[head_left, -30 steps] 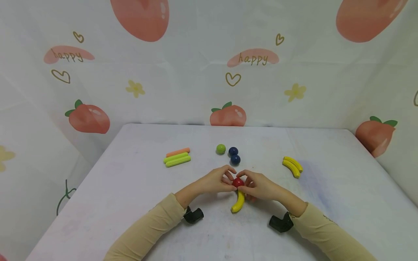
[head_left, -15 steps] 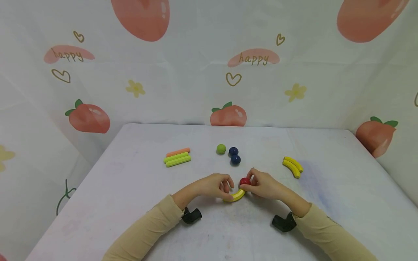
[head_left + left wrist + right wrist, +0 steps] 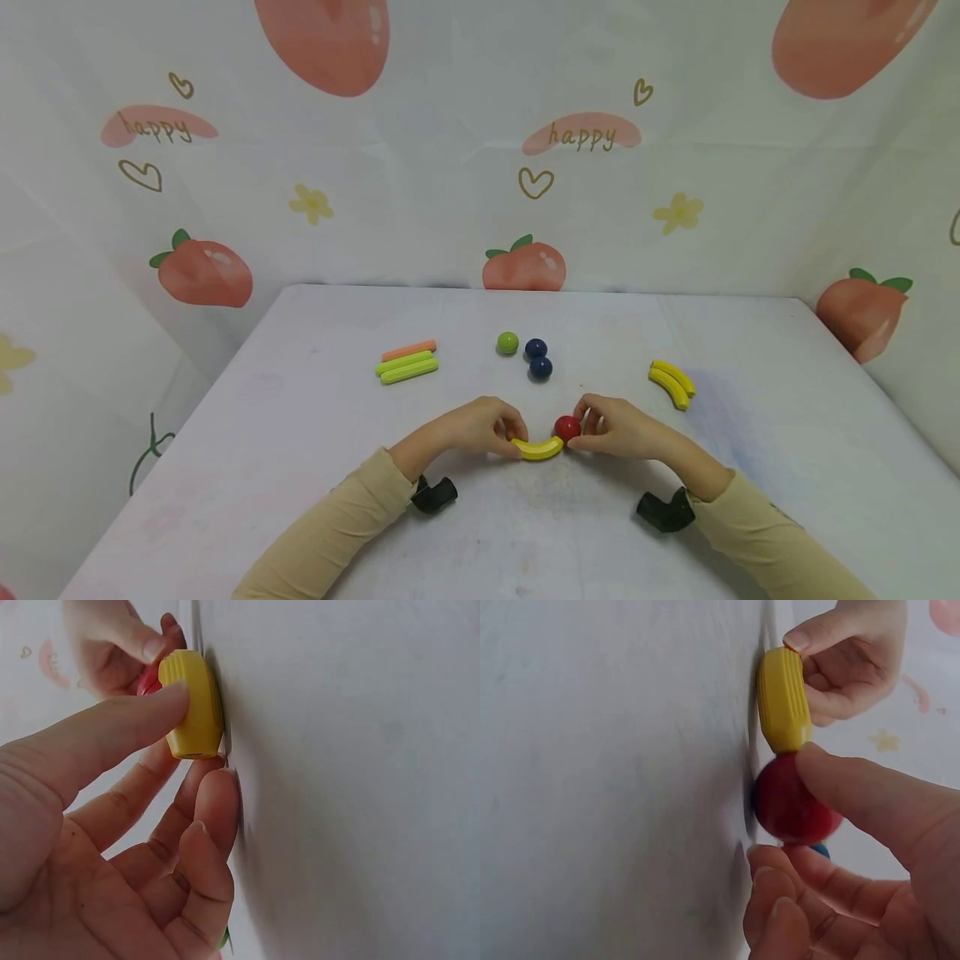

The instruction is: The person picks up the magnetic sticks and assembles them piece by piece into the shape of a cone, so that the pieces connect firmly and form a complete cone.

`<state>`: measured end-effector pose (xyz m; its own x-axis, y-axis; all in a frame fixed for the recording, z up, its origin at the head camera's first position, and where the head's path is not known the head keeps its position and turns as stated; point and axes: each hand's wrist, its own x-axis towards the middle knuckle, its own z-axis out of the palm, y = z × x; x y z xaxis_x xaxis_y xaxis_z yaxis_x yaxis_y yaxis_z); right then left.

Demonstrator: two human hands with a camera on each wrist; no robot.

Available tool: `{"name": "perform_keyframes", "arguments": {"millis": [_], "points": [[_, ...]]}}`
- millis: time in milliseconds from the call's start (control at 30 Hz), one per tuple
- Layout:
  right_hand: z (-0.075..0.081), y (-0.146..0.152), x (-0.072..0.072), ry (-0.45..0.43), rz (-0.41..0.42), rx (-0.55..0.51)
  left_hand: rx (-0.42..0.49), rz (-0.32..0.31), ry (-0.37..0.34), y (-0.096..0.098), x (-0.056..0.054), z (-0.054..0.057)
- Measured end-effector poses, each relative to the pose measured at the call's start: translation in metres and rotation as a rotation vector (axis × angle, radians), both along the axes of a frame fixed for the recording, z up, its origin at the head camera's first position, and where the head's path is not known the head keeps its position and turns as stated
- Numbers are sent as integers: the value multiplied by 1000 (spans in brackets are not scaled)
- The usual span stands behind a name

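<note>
Left hand point(image 3: 483, 427): narrowly parted, we pinch the yellow stick point(image 3: 538, 451) at its left.
Right hand point(image 3: 624, 427): parted ball-wide, we pinch the red ball point(image 3: 567, 427) touching its right end.

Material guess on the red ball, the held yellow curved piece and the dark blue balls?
Red ball: smooth, somewhat shiny; plastic or coated metal, can't tell.
Yellow curved piece: probably moulded plastic, satin; crisp ridges along its side suggest moulding.
Dark blue balls: glossy, small bright highlights; plastic or painted metal, left open.
</note>
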<state>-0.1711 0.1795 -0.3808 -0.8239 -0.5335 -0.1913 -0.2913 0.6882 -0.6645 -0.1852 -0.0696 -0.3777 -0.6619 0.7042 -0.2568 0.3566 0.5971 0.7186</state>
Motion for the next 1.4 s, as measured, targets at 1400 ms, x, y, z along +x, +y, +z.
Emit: {"name": "perform_keyframes", "arguments": {"millis": [1400], "points": [[14, 93, -32, 163, -396, 146, 1, 23, 0, -7, -4, -1]]}}
